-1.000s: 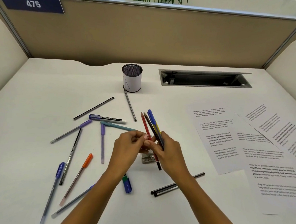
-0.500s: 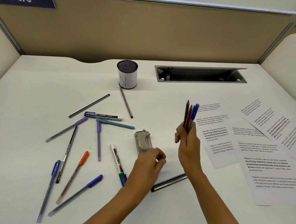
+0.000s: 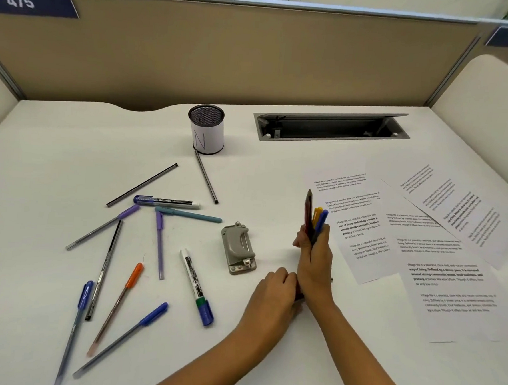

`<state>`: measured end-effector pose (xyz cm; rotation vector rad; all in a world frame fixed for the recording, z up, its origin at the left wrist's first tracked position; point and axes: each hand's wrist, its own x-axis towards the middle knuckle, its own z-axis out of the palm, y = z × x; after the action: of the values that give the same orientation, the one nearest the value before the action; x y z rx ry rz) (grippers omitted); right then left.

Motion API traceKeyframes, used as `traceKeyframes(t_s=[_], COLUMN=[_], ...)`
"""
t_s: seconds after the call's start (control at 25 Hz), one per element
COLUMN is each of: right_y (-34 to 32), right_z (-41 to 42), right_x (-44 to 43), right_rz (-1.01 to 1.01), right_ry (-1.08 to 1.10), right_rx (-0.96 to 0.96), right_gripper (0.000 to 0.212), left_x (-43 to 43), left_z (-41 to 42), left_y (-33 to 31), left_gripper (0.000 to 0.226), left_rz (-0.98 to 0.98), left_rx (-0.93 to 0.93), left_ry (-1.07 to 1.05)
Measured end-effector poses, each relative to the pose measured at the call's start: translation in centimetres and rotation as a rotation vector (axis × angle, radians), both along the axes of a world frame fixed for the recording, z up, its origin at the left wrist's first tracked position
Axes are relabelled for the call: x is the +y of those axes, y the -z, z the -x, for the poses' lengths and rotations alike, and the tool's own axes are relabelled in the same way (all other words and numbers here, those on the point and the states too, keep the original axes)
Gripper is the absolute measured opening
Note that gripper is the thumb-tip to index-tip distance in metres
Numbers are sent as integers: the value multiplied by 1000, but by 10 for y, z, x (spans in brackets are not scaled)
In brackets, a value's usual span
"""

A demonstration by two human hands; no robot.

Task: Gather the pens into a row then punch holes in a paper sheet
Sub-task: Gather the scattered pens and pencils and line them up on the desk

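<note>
- Curling at 6 o'clock on the tabletop [image 3: 71, 151], the left grip [image 3: 273, 297] bends its fingers over a dark sliver against the right wrist. I cannot tell whether it actually holds anything.
- Touching it at its 1 o'clock, the right grip [image 3: 314, 261] is closed round a bundle of pens and pencils [image 3: 312, 222] that stands upright: a dark red pencil, something yellow and a blue pen.
- At 9 o'clock of the right grip, near but apart, the grey hole punch [image 3: 239, 249] lies flat.
- From 7 to 10 o'clock of the punch, loose pens lie scattered at all angles: a white marker [image 3: 196, 284] with a blue cap nearest, then a blue-capped pen [image 3: 125, 336], an orange-capped pen [image 3: 118, 306], a purple pen [image 3: 160, 243] and a teal pen [image 3: 189, 215].
- At 3 o'clock of the right grip, printed paper sheets [image 3: 454, 305] overlap one another.
- At 12 o'clock of the punch, a mesh pen cup [image 3: 206, 130] marked N stands upright.
- At 1 o'clock, a cable tray [image 3: 331, 128] sits open.
</note>
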<state>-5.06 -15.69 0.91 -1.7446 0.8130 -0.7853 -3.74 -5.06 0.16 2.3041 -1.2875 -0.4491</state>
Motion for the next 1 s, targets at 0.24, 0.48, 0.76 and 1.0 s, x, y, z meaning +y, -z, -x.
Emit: traceKeyframes(t_s=[0.24, 0.48, 0.76, 1.0], right_y=[-16, -25, -33, -27], right_z=[9, 27, 51, 50], right_x=[-4, 1, 9, 23], right_rz=[-90, -134, 171, 13], right_ry=[95, 123, 172, 60], right_rx=[-128, -130, 118, 260], right_gripper=[23, 24, 17, 32], left_x=[-10, -17, -23, -10], left_z=[11, 16, -11, -14], left_y=[-6, -6, -27, -62], left_gripper=[23, 26, 21, 34], left_rz=[-207, -269, -58, 300], left_rx=[-121, -113, 503, 1374], left_ry=[-95, -114, -305, -508])
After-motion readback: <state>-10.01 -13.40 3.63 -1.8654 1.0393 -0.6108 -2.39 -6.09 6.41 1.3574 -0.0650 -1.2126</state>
